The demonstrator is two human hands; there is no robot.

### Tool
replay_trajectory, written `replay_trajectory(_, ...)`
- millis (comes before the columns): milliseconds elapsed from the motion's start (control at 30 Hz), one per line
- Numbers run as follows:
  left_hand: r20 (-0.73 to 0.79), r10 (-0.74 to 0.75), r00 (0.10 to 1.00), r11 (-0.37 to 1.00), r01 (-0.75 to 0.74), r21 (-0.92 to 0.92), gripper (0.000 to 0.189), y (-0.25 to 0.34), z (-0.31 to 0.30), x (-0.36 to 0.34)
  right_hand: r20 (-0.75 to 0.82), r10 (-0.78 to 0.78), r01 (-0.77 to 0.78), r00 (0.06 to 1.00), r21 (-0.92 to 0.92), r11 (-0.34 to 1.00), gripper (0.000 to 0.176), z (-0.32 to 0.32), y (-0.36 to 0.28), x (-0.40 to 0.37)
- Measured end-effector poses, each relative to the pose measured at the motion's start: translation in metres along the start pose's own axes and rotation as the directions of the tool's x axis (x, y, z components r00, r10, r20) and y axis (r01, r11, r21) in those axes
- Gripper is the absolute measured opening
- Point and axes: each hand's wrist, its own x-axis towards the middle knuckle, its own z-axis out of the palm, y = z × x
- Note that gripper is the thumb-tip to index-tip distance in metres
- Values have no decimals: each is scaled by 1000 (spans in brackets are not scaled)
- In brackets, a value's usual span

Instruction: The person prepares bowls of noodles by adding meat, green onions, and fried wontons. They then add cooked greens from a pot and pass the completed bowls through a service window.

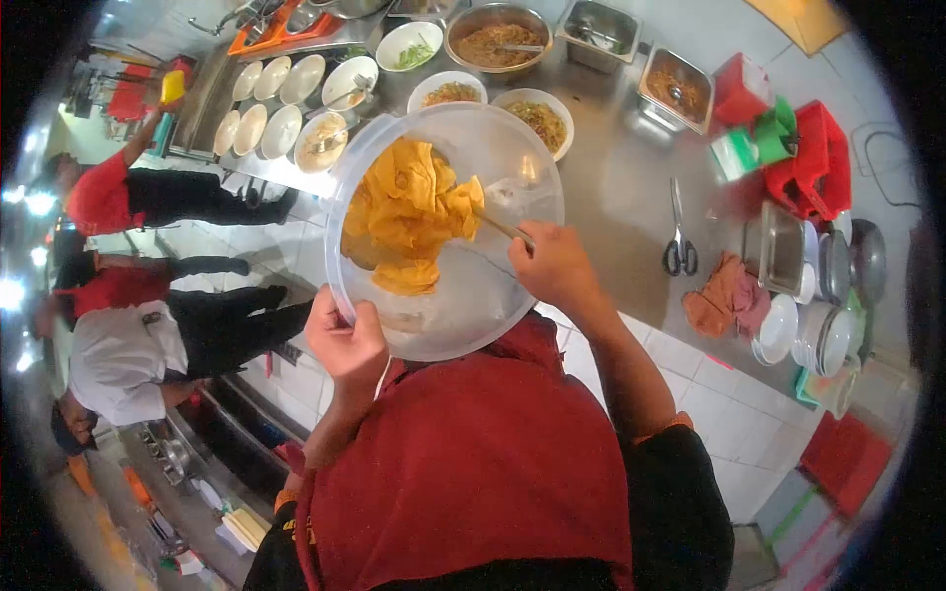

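Stainless-steel worktop (631,197) fills the upper half of the view, and a large translucent plastic bowl (473,305) is held above its near edge, close to the person's red apron (473,463).

The left hand (345,343) has its grip closed on the bowl's near rim, thumb over the edge and fingers beneath. That carries the weight and tips the bowl's mouth up toward the camera. A heap of thin yellow folded sheets (409,212) lies against the far-left wall of the bowl, which looks like the low side of the tilt.

The right hand (554,264) is closed around thin wooden chopsticks (503,229). Their tips reach into the bowl and touch the right edge of the sheets. Holding the bowl in the air rather than resting it leaves that hand free to work at an easy angle.

Steel scissors with black handles (678,241) lie on the worktop beside a crumpled pinkish-brown cloth (727,295). Stacked white plates (823,335) stand further right, near red plastic boxes (818,163). At the far side are a wide metal bowl of brown noodles (498,39), rectangular steel tins (675,89) and a row of shallow white bowls (286,103).

Pale floor tiles (749,414) show below, and other workers in red and white shirts (118,197) stand along the left.
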Motion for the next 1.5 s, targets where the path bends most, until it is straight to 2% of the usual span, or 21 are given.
replay_trajectory(100, -35, 12, 999, 1000, -13, -15, 9, 0, -3, 14, 99, -17, 13, 995, 46, 999, 22, -33, -18, 3)
replay_trajectory(167, 2, -91, 996, 996, 91, -22, 21, -4, -9, 22, 98, -2, -4, 995, 63, 998, 20, -54, -26, 1)
replay_trajectory(367, -9, -225, 974, 965, 222, -142, 20, -22, -10, 46, 59, 73, -80, 996, 138, 987, 15, -106, -42, -15)
replay_trajectory(467, 24, -240, 970, 926, 236, -295, 20, -29, -7, 57, 22, 128, -130, 992, 157, 979, 22, -103, -33, -20)
replay_trajectory(533, 36, -284, 958, 898, 279, -342, 19, -44, -12, 64, 17, 229, -223, 973, 302, 927, 25, -94, -26, -24)
replay_trajectory(600, 35, -326, 945, 862, 312, -399, 19, -56, -19, 67, -45, 193, -171, 980, 292, 941, 25, -83, -23, -25)
replay_trajectory(667, 32, -344, 939, 838, 322, -441, 20, -67, -21, 69, -56, 265, -238, 963, 292, 926, 25, -79, -32, -20)
replay_trajectory(800, 6, -381, 924, 835, 347, -427, 17, -62, -21, 66, 24, 195, -196, 981, 176, 965, 22, -75, -49, 5)
replay_trajectory(867, 24, -313, 949, 880, 300, -368, 15, -53, -19, 63, 158, -12, 7, 987, 38, 999, 19, -73, -66, 27)
replay_trajectory(900, 55, -281, 958, 886, 281, -369, 15, -45, -19, 61, 166, -14, 8, 986, 39, 999, 19, -65, -65, 39)
replay_trajectory(933, 53, -288, 956, 885, 287, -366, 15, -40, -17, 60, 250, -99, 132, 963, -120, 984, 20, -55, -60, 52)
replay_trajectory(967, 61, -281, 958, 891, 284, -353, 9, -36, -15, 60, 342, -168, 265, 925, -263, 928, 21, -48, -59, 64)
replay_trajectory(1000, 68, -274, 959, 898, 281, -340, 7, -35, -14, 61, 345, -167, 266, 924, -262, 928, 21, -45, -64, 74)
replay_trajectory(1033, 75, -262, 962, 923, 273, -270, 17, -48, -18, 60, 392, -212, 349, 895, -321, 880, 20, -43, -73, 84)
replay_trajectory(1167, 57, -327, 943, 911, 331, -244, 23, -32, -16, 67, 538, -316, 566, 782, -399, 722, 20, -34, -100, 131)
replay_trajectory(1267, 34, -348, 937, 891, 343, -297, 23, -42, -21, 68, 422, -475, 633, 772, -441, 636, 22, -26, -121, 162)
replay_trajectory(1300, 68, -385, 920, 876, 388, -286, 10, -50, -25, 68, 429, -480, 641, 765, -440, 629, 22, -29, -125, 164)
replay_trajectory(1333, 98, -420, 902, 859, 431, -277, 18, -55, -28, 68, 423, -444, 606, 790, -426, 671, 22, -35, -126, 164)
replay_trajectory(1400, 37, -426, 904, 833, 408, -373, 12, -46, -21, 71, 430, -418, 586, 800, -413, 697, 22, -45, -123, 166)
replay_trajectory(1467, -17, -434, 901, 801, 377, -464, 9, -45, -20, 73, 570, -231, 489, 788, -354, 797, 25, -54, -115, 169)
replay_trajectory(1500, 12, -445, 895, 784, 396, -478, 9, -48, -21, 71, 608, -92, 420, 788, -422, 804, 27, -52, -113, 172)
